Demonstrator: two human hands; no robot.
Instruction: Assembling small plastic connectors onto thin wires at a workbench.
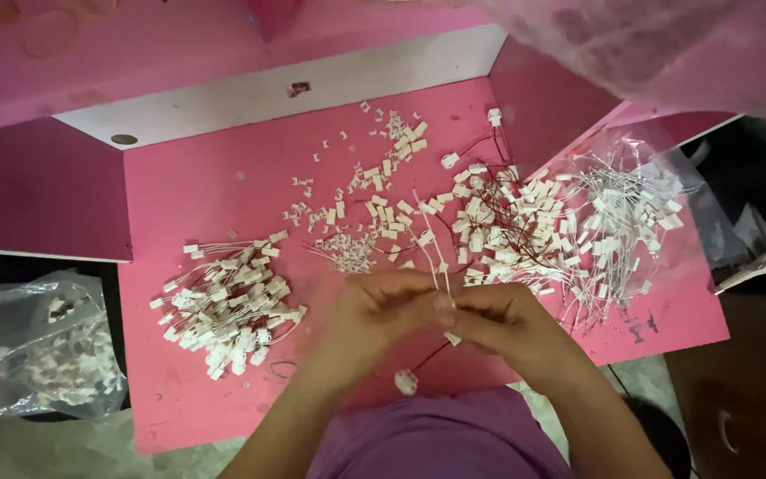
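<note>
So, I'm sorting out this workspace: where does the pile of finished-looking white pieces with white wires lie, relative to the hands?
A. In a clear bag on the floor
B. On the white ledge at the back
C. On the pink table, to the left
C: the white wired pile lies on the pink table, to the left of both hands.

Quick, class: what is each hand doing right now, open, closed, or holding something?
Left hand: closed, fingers pinching the thin white wires.
Right hand: closed, pinching the same wires; exact grip blurred.

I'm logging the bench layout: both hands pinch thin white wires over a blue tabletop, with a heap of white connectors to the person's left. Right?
Not quite: the head view shows the tabletop is pink, not blue. The rest holds: the left hand and right hand pinch thin white wires, and the connector heap lies left.
</note>
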